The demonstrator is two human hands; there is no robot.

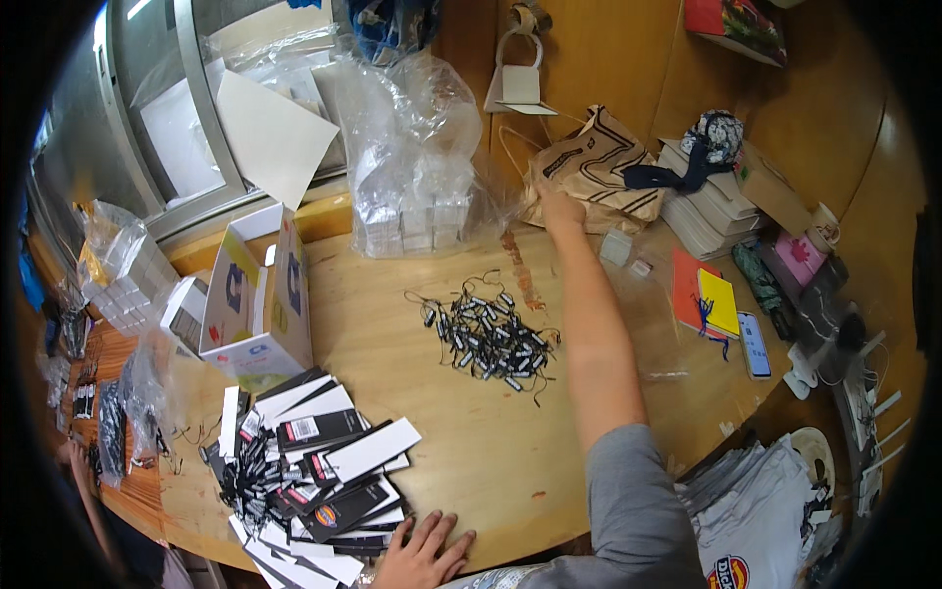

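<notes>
At upper centre, your right hand (pixel 561 208) was at the left end of the brown paper bag (pixel 606 179), which spread rightward from it; whether those fingers gripped anything could not be told. Your left hand (pixel 427 552), lower centre and well apart from the bag, lay splayed beside the tag pile (pixel 329 469).

The right arm (pixel 601 334) stretches nearly straight toward the far side, its hand (pixel 561 208) at full reach, the finger pose too small to tell. The left hand (pixel 417 558) lies near, back upward, fingers (pixel 428 528) spread and pointing far and slightly right.
</notes>
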